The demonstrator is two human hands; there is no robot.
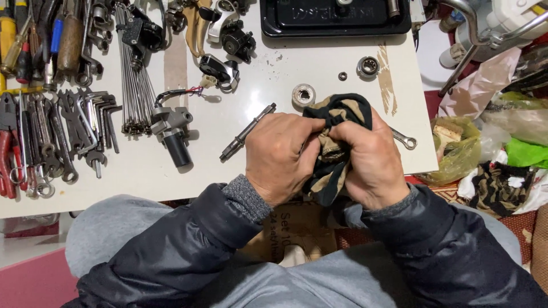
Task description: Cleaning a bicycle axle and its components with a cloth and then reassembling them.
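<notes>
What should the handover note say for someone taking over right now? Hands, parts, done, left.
Left hand and right hand: both closed on the black-and-tan rag, bunched between them at the table edge; anything inside it is hidden.
Nearby: metal axle left of the hands, bearing ring above the rag, spanner by the right hand.
Done: cannot tell.
Left: axle, ring and spanner lie untouched.

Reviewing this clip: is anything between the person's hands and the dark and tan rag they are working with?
Nothing visible. The left hand and the right hand both grip the crumpled black and tan cloth rag directly, bunched between them above the white table's near edge. Whether the rag wraps something inside cannot be seen.
</notes>
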